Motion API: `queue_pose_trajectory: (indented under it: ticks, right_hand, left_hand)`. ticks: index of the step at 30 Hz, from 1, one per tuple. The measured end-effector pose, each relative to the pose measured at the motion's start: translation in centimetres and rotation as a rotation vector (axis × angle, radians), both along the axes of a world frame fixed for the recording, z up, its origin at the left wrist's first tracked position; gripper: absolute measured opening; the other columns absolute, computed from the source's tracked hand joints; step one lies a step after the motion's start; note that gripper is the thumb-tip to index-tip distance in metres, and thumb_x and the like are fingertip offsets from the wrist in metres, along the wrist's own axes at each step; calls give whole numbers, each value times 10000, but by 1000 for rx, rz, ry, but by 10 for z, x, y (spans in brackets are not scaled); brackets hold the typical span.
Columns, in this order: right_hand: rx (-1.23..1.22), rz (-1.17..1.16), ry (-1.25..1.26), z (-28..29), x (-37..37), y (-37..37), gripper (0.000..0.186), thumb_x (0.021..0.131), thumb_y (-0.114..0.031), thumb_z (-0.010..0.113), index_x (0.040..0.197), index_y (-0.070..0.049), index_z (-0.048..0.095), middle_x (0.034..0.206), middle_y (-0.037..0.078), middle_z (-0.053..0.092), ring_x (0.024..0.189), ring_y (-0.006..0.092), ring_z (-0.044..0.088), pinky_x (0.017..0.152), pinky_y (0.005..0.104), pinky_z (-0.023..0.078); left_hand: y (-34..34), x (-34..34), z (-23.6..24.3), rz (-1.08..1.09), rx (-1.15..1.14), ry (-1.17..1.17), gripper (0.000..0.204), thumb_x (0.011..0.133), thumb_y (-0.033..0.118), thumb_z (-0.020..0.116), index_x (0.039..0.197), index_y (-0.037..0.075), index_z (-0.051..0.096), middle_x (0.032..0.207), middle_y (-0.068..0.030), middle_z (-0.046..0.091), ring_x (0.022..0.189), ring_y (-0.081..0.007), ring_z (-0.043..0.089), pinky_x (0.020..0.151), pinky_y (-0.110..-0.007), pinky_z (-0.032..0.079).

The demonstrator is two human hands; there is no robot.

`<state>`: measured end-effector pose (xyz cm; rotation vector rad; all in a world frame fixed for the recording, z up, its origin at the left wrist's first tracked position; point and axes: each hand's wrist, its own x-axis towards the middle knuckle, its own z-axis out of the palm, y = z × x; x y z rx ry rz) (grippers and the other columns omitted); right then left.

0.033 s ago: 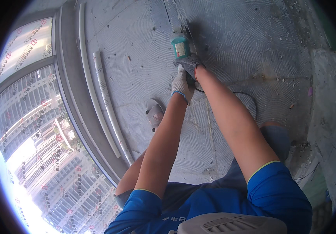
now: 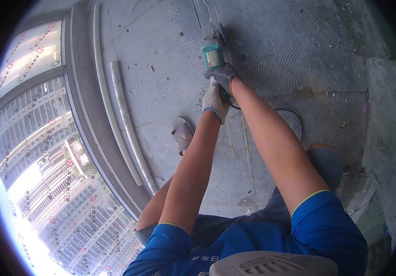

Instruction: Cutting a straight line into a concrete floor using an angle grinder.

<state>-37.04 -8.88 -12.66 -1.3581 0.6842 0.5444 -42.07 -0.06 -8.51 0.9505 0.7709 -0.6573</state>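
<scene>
A teal and black angle grinder (image 2: 212,54) lies along the grey floor in front of me, its head pointing away. My right hand (image 2: 224,73), in a dark grey glove with a red cuff, is closed round the rear of its teal body. Behind it, my left hand (image 2: 213,99) wears a whitish glove with a blue cuff and grips the dark rear handle. Most of that handle is hidden by the gloves. A thin dark edge, perhaps the disc, shows at the head's right side. Straight lines run along the floor ahead of the grinder.
A black cord (image 2: 294,113) curves over the combed floor right of my arms. Two long pale strips, one a white pipe (image 2: 108,101), lie beside the window frame (image 2: 80,101) at left. My sandalled foot (image 2: 182,135) is near my left forearm. Small debris dots the floor.
</scene>
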Motion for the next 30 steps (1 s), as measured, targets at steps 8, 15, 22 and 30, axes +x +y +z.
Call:
queue_pose_trajectory:
  ticks: [8, 15, 22, 30]
  right_hand:
    - [-12, 69, -5, 4, -12, -1, 572, 651, -367, 824, 1074, -12, 677, 1025, 162, 703, 944, 252, 675, 848, 370, 521]
    - [-28, 40, 16, 0, -20, 5, 584, 649, -370, 826, 1075, -3, 671, 1021, 165, 703, 943, 251, 677, 842, 364, 523]
    - [7, 23, 10, -3, -30, 7, 604, 645, -390, 829, 1080, -4, 666, 1028, 170, 703, 949, 258, 678, 841, 363, 525]
    - [-61, 17, -3, -9, -39, 15, 446, 688, -231, 830, 1045, -22, 663, 954, 117, 702, 854, 210, 661, 795, 356, 518]
  left_hand:
    - [-2, -13, 5, 36, 35, 20, 383, 978, 489, 487, 1081, 135, 590, 923, -24, 666, 757, -188, 618, 536, -347, 460]
    - [6, -22, 3, -3, 29, 36, 465, 972, 531, 458, 1197, 136, 557, 1104, -31, 657, 897, -214, 621, 608, -345, 467]
    - [5, -30, 6, 24, 75, 73, 422, 969, 510, 486, 1152, 141, 575, 1030, -27, 667, 827, -214, 626, 576, -350, 465]
    - [12, -38, 5, 47, 97, 96, 428, 962, 488, 518, 1175, 119, 556, 1067, -51, 656, 844, -238, 630, 585, -372, 489]
